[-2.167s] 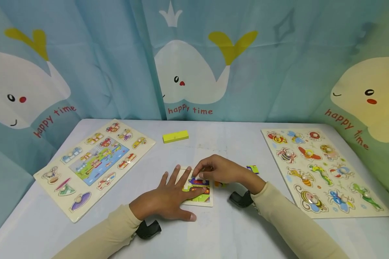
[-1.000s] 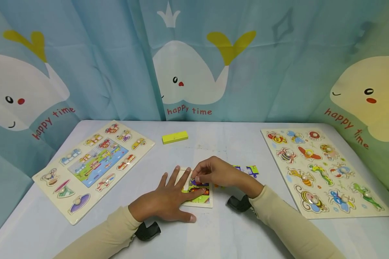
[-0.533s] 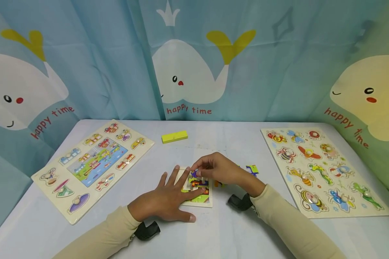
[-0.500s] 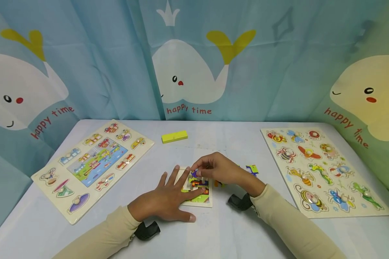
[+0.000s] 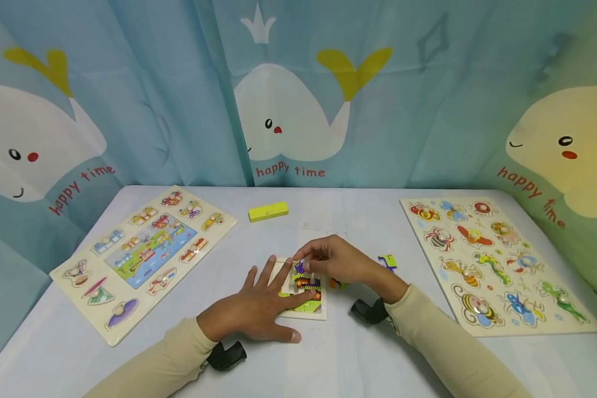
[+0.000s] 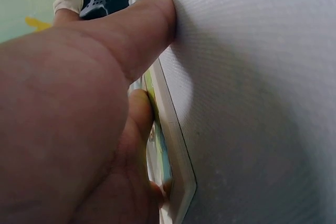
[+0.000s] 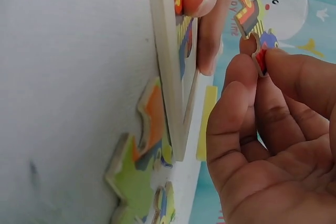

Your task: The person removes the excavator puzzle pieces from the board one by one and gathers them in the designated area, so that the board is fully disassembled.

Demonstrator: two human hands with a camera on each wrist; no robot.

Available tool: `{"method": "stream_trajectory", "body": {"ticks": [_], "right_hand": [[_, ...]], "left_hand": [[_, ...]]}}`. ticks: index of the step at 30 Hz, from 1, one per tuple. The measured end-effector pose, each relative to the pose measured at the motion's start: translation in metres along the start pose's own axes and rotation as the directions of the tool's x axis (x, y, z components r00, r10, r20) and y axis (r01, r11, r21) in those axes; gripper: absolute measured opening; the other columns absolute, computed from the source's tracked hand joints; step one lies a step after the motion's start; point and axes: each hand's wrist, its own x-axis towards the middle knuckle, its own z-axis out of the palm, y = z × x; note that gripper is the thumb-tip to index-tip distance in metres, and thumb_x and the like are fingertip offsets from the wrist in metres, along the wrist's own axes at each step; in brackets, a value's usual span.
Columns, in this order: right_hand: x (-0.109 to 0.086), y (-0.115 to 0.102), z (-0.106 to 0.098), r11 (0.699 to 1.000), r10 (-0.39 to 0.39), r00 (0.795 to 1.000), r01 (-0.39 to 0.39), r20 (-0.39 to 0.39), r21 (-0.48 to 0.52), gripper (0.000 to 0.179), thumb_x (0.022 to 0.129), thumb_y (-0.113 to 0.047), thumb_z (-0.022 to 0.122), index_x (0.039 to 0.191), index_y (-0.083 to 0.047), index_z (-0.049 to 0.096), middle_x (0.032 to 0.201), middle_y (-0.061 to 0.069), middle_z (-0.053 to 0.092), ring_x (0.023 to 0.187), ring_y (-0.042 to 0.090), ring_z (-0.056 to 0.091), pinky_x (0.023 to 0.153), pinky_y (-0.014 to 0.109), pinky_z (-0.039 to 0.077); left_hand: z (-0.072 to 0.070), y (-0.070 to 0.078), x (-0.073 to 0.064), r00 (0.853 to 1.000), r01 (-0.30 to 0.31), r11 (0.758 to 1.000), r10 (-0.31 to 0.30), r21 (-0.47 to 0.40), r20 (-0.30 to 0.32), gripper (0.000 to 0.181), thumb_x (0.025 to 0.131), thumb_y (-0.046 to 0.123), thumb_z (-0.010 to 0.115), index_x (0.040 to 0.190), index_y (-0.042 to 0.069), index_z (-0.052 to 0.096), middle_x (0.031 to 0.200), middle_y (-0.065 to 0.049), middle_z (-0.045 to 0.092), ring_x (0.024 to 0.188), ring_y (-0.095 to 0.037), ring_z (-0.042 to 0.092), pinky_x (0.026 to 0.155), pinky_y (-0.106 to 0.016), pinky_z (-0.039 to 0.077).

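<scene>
My left hand point(image 5: 256, 312) lies flat with spread fingers across a small framed jigsaw puzzle point(image 5: 302, 316), its fingertips over the left and middle part. The thumb rests on the tablecloth beside the frame. My right hand point(image 5: 335, 260) is over the frame's upper right, pinching a jigsaw piece point(image 7: 251, 18) between thumb and fingers. In the right wrist view that piece shows blue, red and yellow print and is raised, tilted, above the frame. Green, red and dark pieces sit in the puzzle's lower and right part; bare tray shows at its left. My fingers hide some of it.
Loose jigsaw pieces point(image 7: 128, 177) lie right of the frame, one point(image 5: 387, 261) farther off. A yellow block point(image 5: 268, 211) is behind. A vehicle knob puzzle point(image 5: 144, 260) lies left, an insect knob puzzle point(image 5: 497, 265) right. A whale-print curtain point(image 5: 298, 33) surrounds the table.
My right hand has shifted slightly over the frame's upper right, and the pinched piece has turned, exposing more of the puzzle beneath. My left hand has stayed in place.
</scene>
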Motion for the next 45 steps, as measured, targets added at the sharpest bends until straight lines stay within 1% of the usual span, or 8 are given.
{"method": "stream_trajectory", "body": {"ticks": [8,16,24,30,33,36,40,45], "right_hand": [[-0.004,-0.002,-0.008,0.998,-0.004,1.000,0.003,-0.020,-0.065,0.018,0.094,-0.003,0.061,0.108,-0.001,0.072,0.098,0.001,0.072,0.087,0.016,0.065,0.075,0.031,0.051],[-0.012,0.000,-0.017,0.995,-0.001,0.999,-0.003,-0.037,-0.096,0.019,0.094,-0.004,0.061,0.109,-0.001,0.073,0.101,0.002,0.072,0.085,0.015,0.063,0.074,0.028,0.050],[-0.024,0.004,-0.029,0.992,0.059,0.997,-0.065,-0.056,-0.105,0.020,0.094,-0.003,0.060,0.108,-0.001,0.073,0.092,0.002,0.072,0.078,0.019,0.063,0.067,0.026,0.047],[-0.032,0.009,-0.037,0.989,0.078,0.994,-0.086,-0.074,-0.117,0.019,0.093,-0.003,0.060,0.108,-0.001,0.072,0.083,0.003,0.071,0.075,0.020,0.062,0.064,0.025,0.044],[-0.034,0.011,-0.041,0.991,0.083,0.995,-0.089,-0.061,-0.099,0.018,0.092,0.000,0.060,0.106,0.001,0.072,0.081,0.004,0.070,0.075,0.023,0.063,0.065,0.026,0.046],[-0.036,0.011,-0.045,0.993,0.071,0.997,-0.074,-0.034,-0.087,0.016,0.092,0.002,0.060,0.103,0.001,0.071,0.087,0.005,0.071,0.076,0.025,0.066,0.068,0.027,0.049],[-0.041,0.009,-0.051,0.993,0.074,0.997,-0.074,0.000,-0.088,0.015,0.092,0.001,0.061,0.103,0.002,0.072,0.089,0.006,0.071,0.075,0.023,0.068,0.067,0.028,0.051],[-0.050,0.006,-0.060,0.991,0.117,0.993,-0.116,0.012,-0.070,0.018,0.093,0.000,0.060,0.107,0.006,0.070,0.094,0.010,0.071,0.078,0.023,0.069,0.071,0.031,0.054]], "left_hand": [[0.001,0.000,0.002,1.000,0.002,1.000,-0.002,-0.006,-0.003,0.073,0.086,0.068,0.056,0.150,0.048,0.027,0.161,-0.009,-0.014,0.142,-0.041,-0.019,0.107,-0.067,-0.001],[0.002,-0.001,0.002,1.000,0.016,1.000,-0.016,-0.019,-0.003,0.074,0.085,0.067,0.058,0.150,0.048,0.028,0.161,-0.010,-0.012,0.142,-0.040,-0.019,0.107,-0.066,-0.001],[0.002,0.000,0.001,1.000,0.020,1.000,-0.020,-0.025,-0.009,0.073,0.085,0.067,0.058,0.150,0.049,0.028,0.161,-0.011,-0.012,0.142,-0.040,-0.019,0.107,-0.066,-0.001],[0.002,0.000,0.000,1.000,0.017,1.000,-0.017,-0.026,-0.015,0.074,0.085,0.066,0.059,0.150,0.048,0.030,0.162,-0.010,-0.011,0.142,-0.040,-0.018,0.107,-0.065,-0.001],[0.003,0.000,0.001,1.000,0.020,0.999,-0.021,-0.025,-0.015,0.074,0.084,0.066,0.060,0.150,0.049,0.029,0.162,-0.010,-0.011,0.142,-0.040,-0.019,0.108,-0.065,-0.001],[0.003,0.000,0.001,1.000,0.024,0.999,-0.025,-0.025,-0.011,0.074,0.084,0.067,0.059,0.150,0.049,0.029,0.162,-0.009,-0.012,0.142,-0.039,-0.019,0.108,-0.065,-0.001],[0.003,0.000,0.002,1.000,0.025,0.999,-0.025,-0.024,-0.007,0.074,0.084,0.068,0.059,0.149,0.049,0.028,0.162,-0.009,-0.012,0.142,-0.039,-0.019,0.108,-0.065,-0.002],[0.002,0.001,0.003,1.000,0.030,0.999,-0.030,-0.019,-0.006,0.074,0.084,0.067,0.059,0.149,0.050,0.028,0.162,-0.009,-0.011,0.143,-0.039,-0.019,0.108,-0.064,-0.003]]}}
